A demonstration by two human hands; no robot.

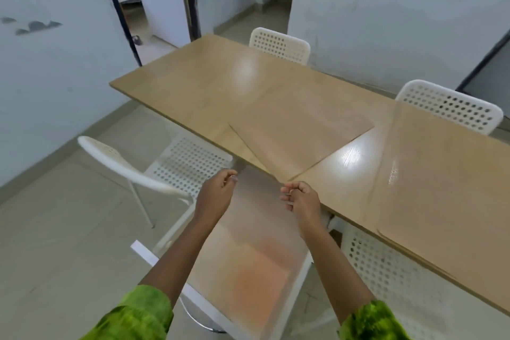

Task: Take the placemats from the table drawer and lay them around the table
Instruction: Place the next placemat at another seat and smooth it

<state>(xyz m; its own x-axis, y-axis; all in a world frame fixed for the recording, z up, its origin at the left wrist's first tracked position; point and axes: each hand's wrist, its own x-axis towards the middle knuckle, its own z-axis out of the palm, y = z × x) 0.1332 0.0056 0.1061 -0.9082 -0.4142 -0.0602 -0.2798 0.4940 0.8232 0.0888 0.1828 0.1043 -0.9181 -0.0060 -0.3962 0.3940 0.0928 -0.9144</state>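
At the near edge of the table [193, 83], both hands hold one see-through placemat [248, 251] by its far corners, the left hand [216, 196] and right hand [302, 200] each pinched shut on it. Two placemats already lie on the tabletop: a skewed one [300, 130] and another to the right [441, 188]. The laying step seems underway; next, this mat likely needs carrying to a bare seat and setting flat.

No readable text, labels, brands or numbers anywhere: worktop [198, 83], placemats, chairs, walls all unmarked.
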